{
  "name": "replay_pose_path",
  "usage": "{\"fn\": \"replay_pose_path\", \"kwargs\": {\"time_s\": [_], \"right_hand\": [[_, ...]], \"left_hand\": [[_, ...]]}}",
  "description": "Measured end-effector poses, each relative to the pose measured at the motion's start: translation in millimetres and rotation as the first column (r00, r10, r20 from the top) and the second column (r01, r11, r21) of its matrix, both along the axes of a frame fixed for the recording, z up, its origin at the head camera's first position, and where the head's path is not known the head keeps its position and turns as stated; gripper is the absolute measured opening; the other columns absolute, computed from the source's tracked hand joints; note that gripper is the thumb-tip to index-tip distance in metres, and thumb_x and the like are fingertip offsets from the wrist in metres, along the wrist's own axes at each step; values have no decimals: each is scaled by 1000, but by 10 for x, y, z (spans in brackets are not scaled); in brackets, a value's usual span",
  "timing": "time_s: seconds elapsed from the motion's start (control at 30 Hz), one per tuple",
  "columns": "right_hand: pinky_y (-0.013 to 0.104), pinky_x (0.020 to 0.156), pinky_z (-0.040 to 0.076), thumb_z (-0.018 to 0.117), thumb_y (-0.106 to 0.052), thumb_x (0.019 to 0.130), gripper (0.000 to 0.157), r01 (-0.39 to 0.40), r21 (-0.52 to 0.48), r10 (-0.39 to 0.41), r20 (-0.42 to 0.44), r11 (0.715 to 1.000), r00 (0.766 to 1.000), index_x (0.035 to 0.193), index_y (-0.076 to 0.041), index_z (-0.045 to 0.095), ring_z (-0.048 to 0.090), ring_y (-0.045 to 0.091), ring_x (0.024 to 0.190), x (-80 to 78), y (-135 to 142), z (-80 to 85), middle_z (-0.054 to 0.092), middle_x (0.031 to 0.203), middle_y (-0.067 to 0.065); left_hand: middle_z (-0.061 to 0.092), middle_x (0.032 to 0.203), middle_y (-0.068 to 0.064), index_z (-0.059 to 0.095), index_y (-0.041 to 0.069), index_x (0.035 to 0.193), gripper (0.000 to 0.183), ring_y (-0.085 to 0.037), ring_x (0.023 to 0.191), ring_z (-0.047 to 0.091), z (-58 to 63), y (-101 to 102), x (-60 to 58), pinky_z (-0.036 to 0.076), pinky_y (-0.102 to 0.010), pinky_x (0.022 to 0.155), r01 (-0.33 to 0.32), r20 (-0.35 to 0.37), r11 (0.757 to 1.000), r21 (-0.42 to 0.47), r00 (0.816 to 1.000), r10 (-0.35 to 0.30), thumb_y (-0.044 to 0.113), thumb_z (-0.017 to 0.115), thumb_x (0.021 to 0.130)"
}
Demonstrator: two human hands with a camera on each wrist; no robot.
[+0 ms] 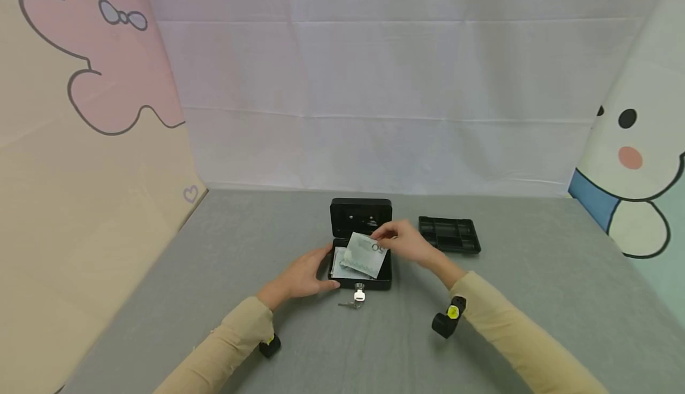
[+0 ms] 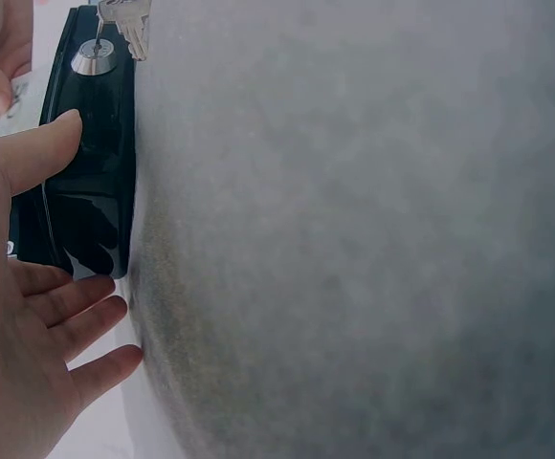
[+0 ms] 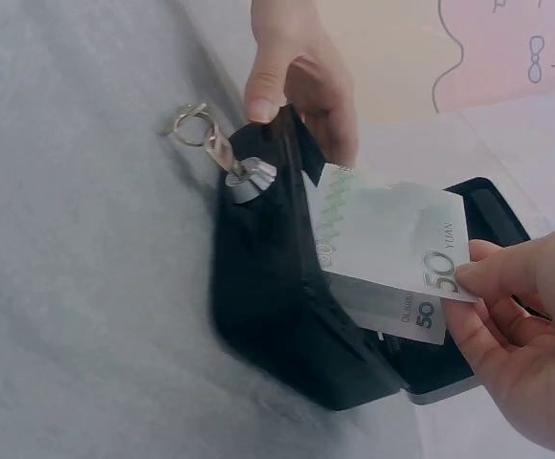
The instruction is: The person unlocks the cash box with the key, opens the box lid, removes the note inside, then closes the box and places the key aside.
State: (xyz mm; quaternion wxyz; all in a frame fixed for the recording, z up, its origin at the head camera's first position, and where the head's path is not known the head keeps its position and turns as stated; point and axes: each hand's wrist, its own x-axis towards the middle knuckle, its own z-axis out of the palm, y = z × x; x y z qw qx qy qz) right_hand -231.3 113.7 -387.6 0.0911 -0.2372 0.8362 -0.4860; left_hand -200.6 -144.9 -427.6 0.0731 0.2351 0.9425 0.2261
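A small black cash box [image 1: 379, 284] stands on the table with its lid [image 1: 342, 211] raised. My left hand [image 1: 301, 273] rests at its left end, thumb on the front corner and fingers spread along the side, as the left wrist view shows. Over the box, my right hand [image 3: 536, 330] pinches a 50-yuan banknote [image 3: 392, 225] at one corner, thumb on top. Beneath it, another banknote [image 3: 402, 311] marked 50 partly shows. Pale paper [image 1: 339, 270] lies in the box, half covered by the notes. A key [image 2: 124, 19] sits in the front lock [image 2: 94, 59].
A black compartment tray [image 1: 452, 236] lies on the grey table [image 1: 514, 299], right of and behind the box. From the lock, a ring with another key [image 1: 350, 305] hangs down to the tabletop. A white cloth [image 1: 374, 85] forms the back wall, with printed cloths at both sides.
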Motion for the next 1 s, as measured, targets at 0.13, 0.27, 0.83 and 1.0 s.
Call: {"fn": "replay_pose_path", "kwargs": {"time_s": [0.13,0.27,0.83,1.0], "right_hand": [[48,72,49,56,-3,87,16,4,-12,-4,-2,1000,1000,100,-1,67,58,20,82,15,83,88,64,95,11],[48,72,49,56,-4,88,17,1,-14,-1,-4,1000,1000,101,-2,67,58,21,83,45,176,168,64,96,11],[34,71,52,58,-3,87,16,45,-1,-45,38,999,998,100,1,66,59,16,85,233,728,389,63,101,14],[28,67,53,58,-3,86,16,38,-18,-37,33,999,999,99,3,65,60,11,81,325,860,408,63,99,16]], "left_hand": [[38,139,-16,28,-2,140,85,-31,127,37,10,-2,2,32,-43,103,10,-8,1000,-5,1000,-10,41,67,78],[38,139,-17,28,-2,140,86,-31,127,37,17,-3,9,32,-43,103,16,-14,1000,-3,1000,-16,41,67,77],[38,139,-17,28,-1,141,86,-31,127,37,15,7,17,32,-43,103,9,-20,1000,7,1000,-9,40,68,77],[38,139,-17,27,-1,141,86,-31,127,37,6,7,13,32,-43,103,7,-16,1000,5,1000,-7,41,68,77]]}}
